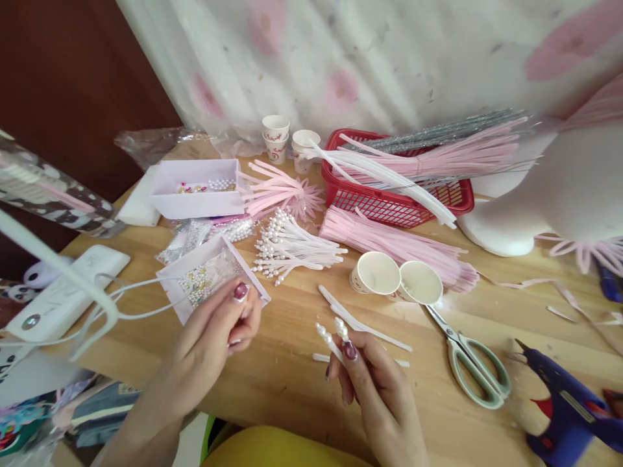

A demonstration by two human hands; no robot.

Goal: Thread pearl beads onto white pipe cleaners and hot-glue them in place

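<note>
The right hand (379, 386) pinches two pearl-tipped white stems (328, 338) between thumb and fingers, above the wooden surface (277, 383). Toward ten o'clock from it, the left hand (219, 331) has its fingers curled, thumb pressed to forefinger; whether a bead sits in that grip cannot be told. The bead tray (259, 285) lies at its eleven o'clock. From the right hand, a pearl-tipped bundle (306, 243) lies at eleven, scissors (472, 373) at three.

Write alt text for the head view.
The right hand holds white stems tipped with pearls; the left hand is curled near a bead tray. On the wooden table are paper cups, scissors and a glue gun.
</note>
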